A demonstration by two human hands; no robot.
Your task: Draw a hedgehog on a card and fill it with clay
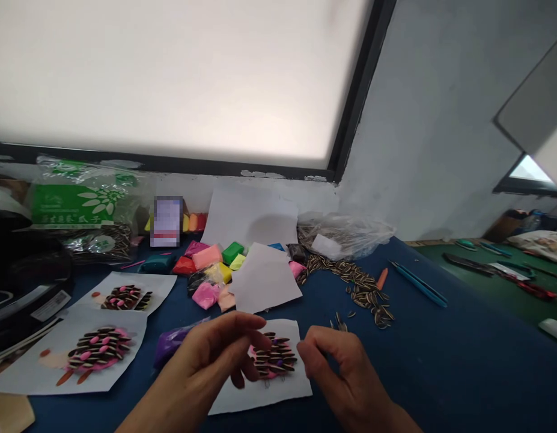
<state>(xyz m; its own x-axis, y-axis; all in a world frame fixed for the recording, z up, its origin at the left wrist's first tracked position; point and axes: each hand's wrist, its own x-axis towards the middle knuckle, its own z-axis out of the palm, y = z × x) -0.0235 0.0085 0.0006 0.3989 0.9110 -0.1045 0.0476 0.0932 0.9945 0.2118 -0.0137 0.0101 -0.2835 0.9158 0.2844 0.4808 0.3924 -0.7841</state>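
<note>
Bare hands over seed-covered pink clay piece, detail step likely

Standing here, I see the pink clay piece (pixel 273 359) on a white sheet (pixel 246 400) in front of the person, between the two hands, its left part hidden behind left fingers. Dark striped seeds lie in rows across it, purple dots (pixel 279 362) among them. Thin drawn lines show just below, no clay on them

Left hand (pixel 215 355): above the sheet's left side, fingers loosely bent and spread, nothing seen in the grasp. Right hand (pixel 339 367): at the sheet's right edge, fingers curled in, thumb up against forefinger; can't tell if a tiny bit is pinched there

Around: purple packet (pixel 172 346) beside left hand, seed pile (pixel 350 276) beyond right hand, coloured clay packets (pixel 206 294) behind, blue pointed tool (pixel 417 285) off to the right. Two seeded clay animals (pixel 102 349) on sheets at left, these with pink dots

Step, my guess: adding small dots between seeds; rows look mostly laid. Next move would call for a fine fingertip press into a gap, light enough not to shift seeds, left hand steadying the paper
</note>
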